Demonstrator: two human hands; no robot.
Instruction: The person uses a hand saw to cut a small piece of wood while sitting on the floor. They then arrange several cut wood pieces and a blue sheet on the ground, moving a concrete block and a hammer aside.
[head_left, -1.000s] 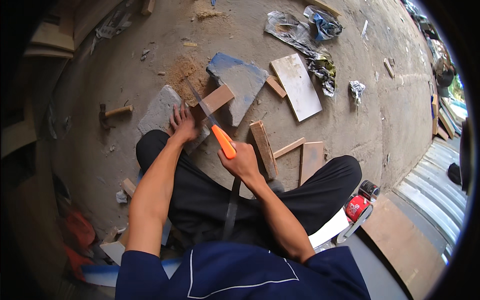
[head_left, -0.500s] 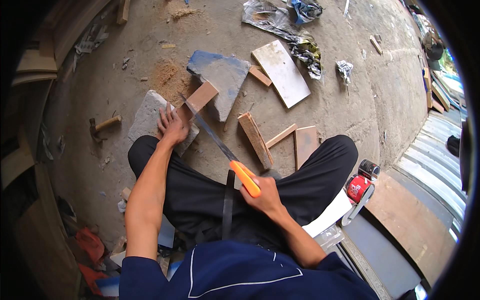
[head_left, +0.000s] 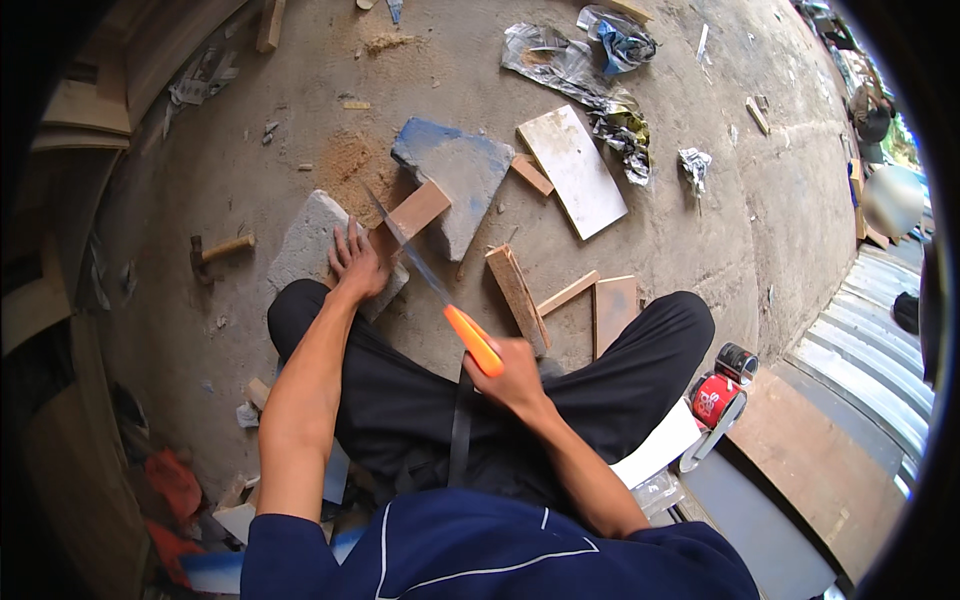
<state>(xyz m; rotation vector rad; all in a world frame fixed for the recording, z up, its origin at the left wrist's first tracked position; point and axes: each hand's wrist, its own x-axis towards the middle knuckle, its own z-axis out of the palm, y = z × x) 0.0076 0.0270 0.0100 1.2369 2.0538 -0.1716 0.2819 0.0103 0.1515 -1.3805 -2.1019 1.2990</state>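
Note:
A rectangular wooden block [head_left: 418, 208] bridges a grey stone slab [head_left: 303, 238] on the left and a blue-stained stone slab [head_left: 462, 185] on the right. My left hand [head_left: 358, 264] presses down at the block's near end, its fingers spread over the wood and slab. My right hand [head_left: 512, 376] is wrapped round the orange handle of a handsaw [head_left: 425, 268]. Slanting up and left, the saw's blade crosses the block just beyond my left fingers. Its tip reaches past the far edge, over a pile of sawdust [head_left: 358, 165].
Wood offcuts [head_left: 518, 295] lie before my crossed legs. A white board [head_left: 572, 172] and crumpled plastic [head_left: 560, 62] are farther off. At the left is a hammer [head_left: 222, 254]. A red can [head_left: 716, 398] stands beside my right knee, near boards and corrugated metal sheet [head_left: 860, 320].
The saw has slid forward, up and left, through the block, bringing its handle closer to the wood. My left hand stays on the block. The whole view has shifted slightly.

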